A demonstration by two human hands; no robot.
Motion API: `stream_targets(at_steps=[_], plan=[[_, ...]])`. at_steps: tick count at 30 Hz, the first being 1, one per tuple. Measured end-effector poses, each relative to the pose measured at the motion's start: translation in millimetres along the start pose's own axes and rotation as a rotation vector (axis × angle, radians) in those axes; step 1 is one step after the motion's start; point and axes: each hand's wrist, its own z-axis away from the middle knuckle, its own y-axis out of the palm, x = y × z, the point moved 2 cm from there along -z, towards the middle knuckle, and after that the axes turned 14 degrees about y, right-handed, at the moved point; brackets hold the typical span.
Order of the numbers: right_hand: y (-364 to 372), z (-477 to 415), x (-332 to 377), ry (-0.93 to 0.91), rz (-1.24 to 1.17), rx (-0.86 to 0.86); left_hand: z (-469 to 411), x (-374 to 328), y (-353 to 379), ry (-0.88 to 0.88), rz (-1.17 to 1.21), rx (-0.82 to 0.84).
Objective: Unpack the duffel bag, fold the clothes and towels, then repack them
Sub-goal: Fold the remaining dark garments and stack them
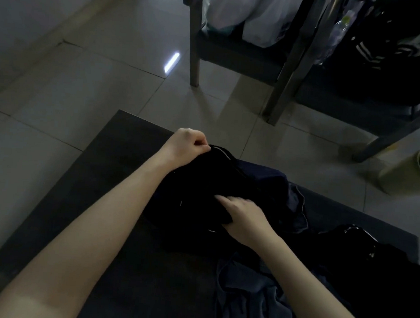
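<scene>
A tiled floor (86,91) fills the far part of the view, and a dark tabletop (92,201) is seen below it, its far corner pointing away from the person. Beyond the tabletop's far edge, dark-framed chairs (195,48) are loaded with white bags (260,15) and dark clothing. A heap of navy clothes (252,302) is spread along the near right part of the tabletop, and a glossy black item (360,239) lies towards the right edge; whether it is the duffel bag cannot be told. A crumpled black cloth item (197,187) is held up around the middle of the tabletop, close to the far edge, with more navy cloth just behind it. Its upper rim is pinched between the thumb and curled fingers of the left hand (188,143). The right hand (245,214) is laid on its near side with fingers stretched out; the thumb is hidden by fabric. A pale bin (403,173) stands on the floor off the right edge. A strip of reflected light (172,62) is seen on the tiles.
</scene>
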Motion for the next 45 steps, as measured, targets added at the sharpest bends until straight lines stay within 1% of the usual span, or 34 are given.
stream_targets(at_steps=[3, 4, 7, 9, 11, 12, 14, 16, 17, 18, 19, 21, 22, 26, 29, 31, 32, 35, 37, 42, 45], plan=[[-12, -15, 0, 0.121, 0.018, -0.165, 22, 7, 2, 0.049, -0.010, 0.049], [-15, -19, 0, 0.151, 0.028, -0.207, 31, 10, 3, 0.061, -0.019, 0.029], [-15, -25, 1, 0.193, 0.074, -0.299, 65, 17, 11, 0.080, -0.098, -0.129], [-12, -28, 4, 0.193, 0.096, -0.311, 93, 14, 25, 0.127, -0.186, -0.121], [-7, -33, 5, 0.179, 0.133, -0.344, 120, 12, 46, 0.208, -0.274, -0.048], [-7, -34, 7, 0.169, 0.142, -0.345, 130, 10, 57, 0.244, -0.326, 0.014], [-9, -38, 12, 0.155, 0.162, -0.318, 140, 8, 76, 0.257, -0.416, 0.125], [-8, -42, 15, 0.151, 0.191, -0.264, 139, 3, 89, 0.214, -0.456, 0.184], [-8, -44, 15, 0.149, 0.204, -0.248, 136, 0, 94, 0.171, -0.462, 0.241], [-9, -46, 16, 0.150, 0.210, -0.240, 133, -2, 99, 0.111, -0.481, 0.342], [-11, -47, 16, 0.154, 0.213, -0.236, 130, -2, 104, 0.068, -0.527, 0.405], [-14, -49, 15, 0.157, 0.218, -0.228, 129, -4, 111, 0.033, -0.640, 0.473], [-15, -50, 15, 0.156, 0.225, -0.228, 130, -7, 111, 0.033, -0.666, 0.462], [-16, -57, 21, 0.105, 0.262, -0.230, 143, -11, 102, 0.164, -0.590, 0.219], [-13, -61, 32, -0.007, 0.213, -0.231, 151, -10, 93, 0.177, -0.548, 0.092], [-10, -65, 38, -0.047, 0.224, -0.218, 154, -9, 84, 0.155, -0.519, 0.012], [-8, -67, 40, -0.057, 0.265, -0.186, 155, -7, 79, 0.141, -0.512, -0.024], [1, -70, 35, -0.075, 0.398, -0.010, 159, 0, 63, 0.109, -0.471, -0.112], [6, -64, 28, -0.061, 0.387, 0.028, 161, 2, 56, 0.108, -0.428, -0.142], [15, -55, 44, -0.042, 0.241, -0.105, 166, -1, 58, 0.116, -0.372, -0.132], [17, -55, 54, -0.046, 0.232, -0.045, 167, 1, 57, 0.066, -0.359, -0.140]])
